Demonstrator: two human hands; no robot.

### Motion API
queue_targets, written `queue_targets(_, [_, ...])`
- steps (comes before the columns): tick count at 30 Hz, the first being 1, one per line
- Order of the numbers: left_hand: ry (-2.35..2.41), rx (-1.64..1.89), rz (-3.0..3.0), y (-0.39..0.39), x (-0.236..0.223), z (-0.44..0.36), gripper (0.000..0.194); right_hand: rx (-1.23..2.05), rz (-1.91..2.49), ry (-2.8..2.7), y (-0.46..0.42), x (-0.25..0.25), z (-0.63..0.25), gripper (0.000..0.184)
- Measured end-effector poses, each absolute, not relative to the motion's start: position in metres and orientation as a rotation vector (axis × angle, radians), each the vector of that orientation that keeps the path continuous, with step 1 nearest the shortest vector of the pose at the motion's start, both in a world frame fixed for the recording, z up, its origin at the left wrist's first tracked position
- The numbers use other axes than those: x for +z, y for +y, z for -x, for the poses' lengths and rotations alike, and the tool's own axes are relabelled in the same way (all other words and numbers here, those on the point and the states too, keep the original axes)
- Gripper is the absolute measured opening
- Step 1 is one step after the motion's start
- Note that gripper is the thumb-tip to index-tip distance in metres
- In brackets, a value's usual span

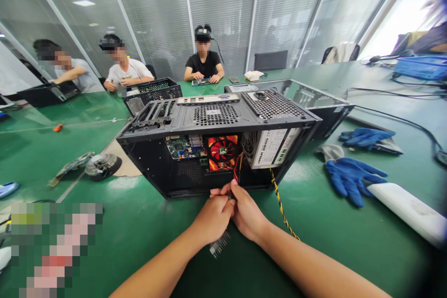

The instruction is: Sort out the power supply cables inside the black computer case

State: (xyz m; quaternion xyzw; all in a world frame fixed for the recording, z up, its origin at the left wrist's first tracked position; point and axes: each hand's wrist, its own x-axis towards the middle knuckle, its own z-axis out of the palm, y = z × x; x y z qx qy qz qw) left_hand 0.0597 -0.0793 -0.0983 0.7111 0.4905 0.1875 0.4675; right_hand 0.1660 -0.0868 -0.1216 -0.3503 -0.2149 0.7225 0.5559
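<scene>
A black computer case [153, 153] lies on its side in front of me with its open side facing my hands. Inside are a red-and-orange cooling fan [222, 152], part of a green motherboard [179, 147] and a power supply [274, 148] with a white label. Thin coloured power cables [239, 167] run down out of the case to my fingers. My left hand [215, 216] and my right hand [248, 212] meet just before the case's lower edge, both closed around these cables. Below my left hand hangs a wide black connector [220, 245]. The fingers partly cover the cables.
A yellow-and-black twisted cable [280, 200] trails from the power supply to the right. Blue gloves [351, 177] and a white oblong object [408, 209] lie on the right. A round metal part [102, 165] sits at left. Another case [324, 102] stands behind. Several people work across the table.
</scene>
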Motion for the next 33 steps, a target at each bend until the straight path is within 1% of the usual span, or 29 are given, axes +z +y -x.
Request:
queue_targets(3, [1.327,0.471,-1.942,-0.082,-0.099,-0.059,0.027,1.697,0.788,-0.511,-0.087,-0.119,-0.166,0.035])
queue_targets(6, [1.33,0.495,-1.915,-0.082,-0.1,-0.059,0.028,1.694,0.787,-0.509,-0.087,-0.118,-0.166,0.035])
queue_targets(8, [1.206,0.501,-1.705,-0.08,-0.098,-0.058,0.03,1.711,0.788,-0.497,-0.087,-0.118,-0.166,0.035])
queue_targets(11, [0.909,0.366,-1.131,-0.074,-0.093,-0.053,0.03,1.736,0.783,-0.49,-0.086,-0.118,-0.168,0.036])
queue_targets(13, [0.73,0.265,-0.855,-0.071,-0.09,-0.049,0.03,1.76,0.762,-0.483,-0.086,-0.118,-0.17,0.038])
queue_targets(20, [0.58,0.238,-0.603,-0.072,-0.089,-0.046,0.027,1.774,0.747,-0.492,-0.087,-0.116,-0.171,0.042])
queue_targets(25, [0.674,0.267,-0.714,-0.075,-0.097,-0.05,0.03,1.711,0.825,-0.564,-0.085,-0.117,-0.169,0.043])
queue_targets(27, [0.823,0.36,-0.895,-0.076,-0.101,-0.054,0.032,1.692,0.852,-0.568,-0.085,-0.119,-0.169,0.044])
queue_targets(29, [1.003,0.475,-1.197,-0.078,-0.103,-0.058,0.03,1.686,0.882,-0.558,-0.084,-0.12,-0.168,0.044])
queue_targets(33, [1.166,0.427,-1.534,-0.081,-0.102,-0.063,0.029,1.694,0.888,-0.54,-0.084,-0.119,-0.167,0.043])
